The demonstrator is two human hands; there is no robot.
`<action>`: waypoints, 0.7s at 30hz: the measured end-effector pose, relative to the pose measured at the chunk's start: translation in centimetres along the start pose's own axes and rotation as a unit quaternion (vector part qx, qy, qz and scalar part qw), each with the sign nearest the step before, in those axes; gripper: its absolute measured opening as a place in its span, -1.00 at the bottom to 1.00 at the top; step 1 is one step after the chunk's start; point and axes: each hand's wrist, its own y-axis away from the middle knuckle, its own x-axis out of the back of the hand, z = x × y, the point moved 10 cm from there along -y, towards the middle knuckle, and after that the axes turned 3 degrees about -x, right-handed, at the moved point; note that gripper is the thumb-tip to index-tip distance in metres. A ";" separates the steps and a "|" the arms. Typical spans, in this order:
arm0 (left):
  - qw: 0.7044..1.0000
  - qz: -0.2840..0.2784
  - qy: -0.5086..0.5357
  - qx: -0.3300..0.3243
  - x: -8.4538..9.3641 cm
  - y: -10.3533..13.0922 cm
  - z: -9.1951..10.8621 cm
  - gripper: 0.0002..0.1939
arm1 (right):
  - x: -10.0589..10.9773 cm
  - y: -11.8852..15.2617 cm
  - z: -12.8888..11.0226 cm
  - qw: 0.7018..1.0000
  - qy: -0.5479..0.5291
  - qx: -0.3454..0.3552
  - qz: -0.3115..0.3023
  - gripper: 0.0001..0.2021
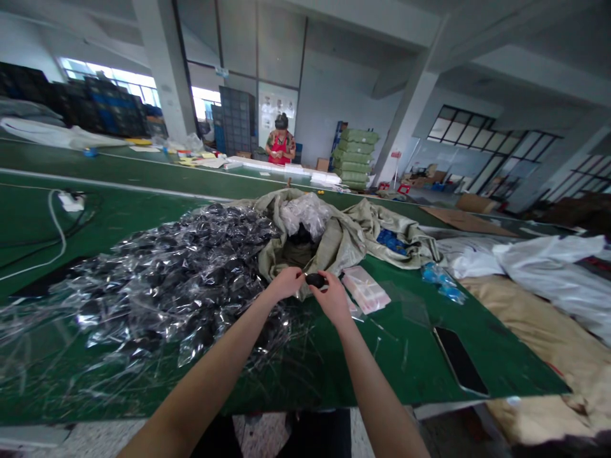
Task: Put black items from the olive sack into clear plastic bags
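A small black oval object (315, 280) is held between my two hands, just in front of an open olive cloth sack (340, 245). The fingers and thumb of my right hand (333, 298) grip it from the right. My left hand (287, 283) is closed in a pinch at its left end. To the left spreads a large heap of black pieces in clear plastic bags (191, 261). Crumpled clear plastic (305, 213) and dark items show in the sack's mouth. Beside my right hand lies a stack of pinkish-white printed packets (366, 289).
On the green table (382, 375) lie a phone (461, 361), blue plastic wrappers (443, 283) and a white cable (60, 222). Another sack holds blue items (392, 242). White and tan sacks stand right. A co-worker (280, 143) is behind a far table.
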 end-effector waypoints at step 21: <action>0.999 0.024 -0.012 -0.024 1.1 -0.1 2.0 -0.67 | -1.6 -4.1 0.3 0.993 0.051 -0.065 -0.085 -0.61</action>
